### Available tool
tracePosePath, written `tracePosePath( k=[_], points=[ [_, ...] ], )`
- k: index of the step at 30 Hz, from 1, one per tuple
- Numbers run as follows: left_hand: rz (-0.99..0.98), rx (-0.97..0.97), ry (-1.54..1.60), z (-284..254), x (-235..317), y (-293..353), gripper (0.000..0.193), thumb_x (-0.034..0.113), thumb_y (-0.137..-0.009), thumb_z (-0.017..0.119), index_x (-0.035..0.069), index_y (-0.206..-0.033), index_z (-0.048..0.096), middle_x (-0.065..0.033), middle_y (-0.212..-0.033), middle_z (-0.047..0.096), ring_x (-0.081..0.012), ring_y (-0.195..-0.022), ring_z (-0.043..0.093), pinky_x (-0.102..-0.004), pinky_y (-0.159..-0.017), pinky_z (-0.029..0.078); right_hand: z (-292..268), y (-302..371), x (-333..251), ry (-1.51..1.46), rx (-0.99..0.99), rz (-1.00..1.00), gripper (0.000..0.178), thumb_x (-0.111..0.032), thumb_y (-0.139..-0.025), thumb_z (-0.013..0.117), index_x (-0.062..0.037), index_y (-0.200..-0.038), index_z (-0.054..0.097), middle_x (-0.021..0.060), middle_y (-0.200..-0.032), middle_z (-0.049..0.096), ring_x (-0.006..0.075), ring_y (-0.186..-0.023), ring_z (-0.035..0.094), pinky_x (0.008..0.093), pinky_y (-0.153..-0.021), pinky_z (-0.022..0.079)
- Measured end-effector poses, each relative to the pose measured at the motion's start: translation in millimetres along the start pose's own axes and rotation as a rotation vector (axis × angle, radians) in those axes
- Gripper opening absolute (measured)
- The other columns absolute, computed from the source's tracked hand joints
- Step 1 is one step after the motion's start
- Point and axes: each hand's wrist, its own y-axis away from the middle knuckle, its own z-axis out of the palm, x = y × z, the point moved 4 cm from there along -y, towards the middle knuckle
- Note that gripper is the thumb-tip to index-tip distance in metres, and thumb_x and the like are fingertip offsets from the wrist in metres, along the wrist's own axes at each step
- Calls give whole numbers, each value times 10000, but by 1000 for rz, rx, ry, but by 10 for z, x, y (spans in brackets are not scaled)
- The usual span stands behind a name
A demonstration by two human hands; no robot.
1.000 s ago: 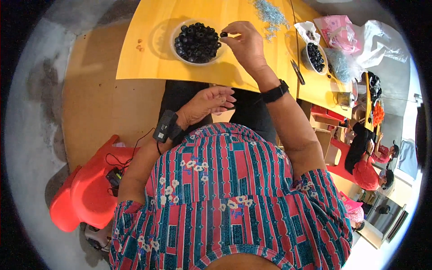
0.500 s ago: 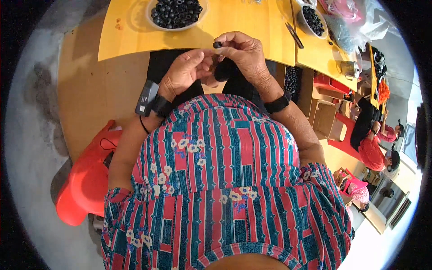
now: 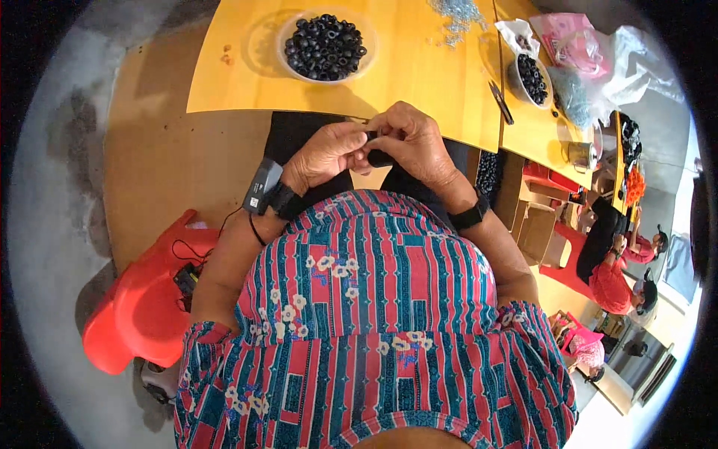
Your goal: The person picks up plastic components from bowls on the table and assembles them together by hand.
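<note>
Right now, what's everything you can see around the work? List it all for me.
Clear bowl: one, heaped with black rings, far left part of the table.
Small bowl: one, dark rings inside, far right part of the table.
Clear small parts: a scattered pile, far edge of the table.
Scissors: one, dark, beside the small bowl.
Plastic bags: several, pink and clear, far right.
Yellow table: one, ahead of the person.
Red stool: one, on the person's left.
Other people: at least two, red tops, right rim.
Black piece: one, small, between both hands.
Left hand: wrist device, fingers on the black piece.
Right hand: black wristband, fingers on the same piece.
</note>
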Motion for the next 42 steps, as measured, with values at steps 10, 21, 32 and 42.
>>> tracePosePath(
  k=[10,21,32,42],
  points=[
    [32,-79,27,138,5,0,227,186,-884,567,38,-1055,585,12,-804,573,-71,-715,553,-238,-670,492,-227,-402,-226,60,-104,-30,151,-89,-727,684,-43,-869,661,64,-734,595,146,-641,586,263,-594,473],
    [-5,-23,-37,343,-96,2,268,164,-884,561,-14,-1083,549,-28,-803,548,-111,-725,548,-283,-794,490,-69,-1081,-250,776,-127,-570,122,-63,-716,609,-123,-817,643,67,-759,583,276,-749,591,366,-652,486],
    [6,-25,-61,373,-120,4,231,165,-884,566,29,-1069,591,6,-921,577,-54,-778,539,-201,-706,478,59,-1226,-155,855,-278,-501,121,-99,-710,607,-153,-812,644,43,-786,591,264,-779,601,366,-670,497],
    [34,-63,-76,271,-155,-24,269,185,-879,570,8,-1082,560,-8,-827,548,-90,-753,522,-257,-743,461,182,-1295,-218,1059,-408,-473,186,-110,-693,567,-184,-831,667,61,-820,623,265,-821,614,384,-680,501]
  ],
)
